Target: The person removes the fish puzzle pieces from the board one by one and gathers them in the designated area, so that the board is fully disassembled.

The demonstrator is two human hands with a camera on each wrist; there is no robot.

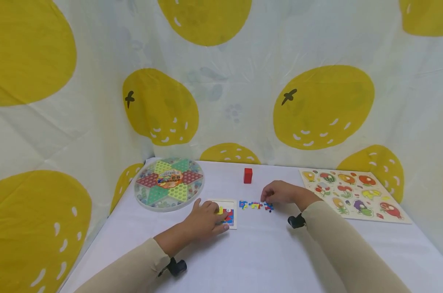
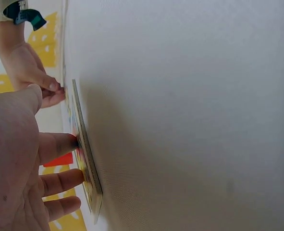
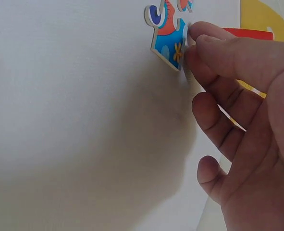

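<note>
My left hand rests with spread fingers on a small framed jigsaw tray, which holds some red, blue and yellow picture pieces. In the left wrist view, fingertips press on the tray's face, and its thin edge shows. To the right, my right hand has its fingers curled and pinches a blue and orange jigsaw piece by its edge, low over the white cloth. Beside it lie other loose pieces, a middle one and a left one.
A round Chinese checkers board sits at the back left. Behind the loose pieces stands a red block. At the right lies a wooden fruit and vegetable puzzle board. A curtain with yellow fruit prints hangs behind the table.
</note>
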